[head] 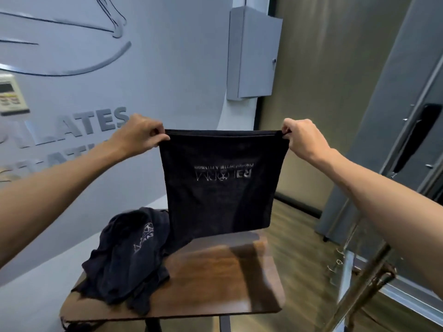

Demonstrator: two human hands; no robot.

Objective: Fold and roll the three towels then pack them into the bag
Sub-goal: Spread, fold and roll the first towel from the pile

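Pale studio wall (167, 56) with raised lettering, a grey wall cabinet (254, 53) and a glass door (395, 140) frame a small wooden table (227, 279). Above its far edge a person holds a dark towel (223, 188) stretched out flat, its white logo upside down from the head view and its lower edge hanging just over the tabletop. The left hand (141, 135) pinches the top left corner and the right hand (304, 137) pinches the top right one, fingers curled on the hem; pulling the corners apart likely takes out the creases so the first fold falls square. On the table's left side lies a crumpled dark heap (124, 259), apparently the other towels, not yet folded. No bag can be made out with certainty.
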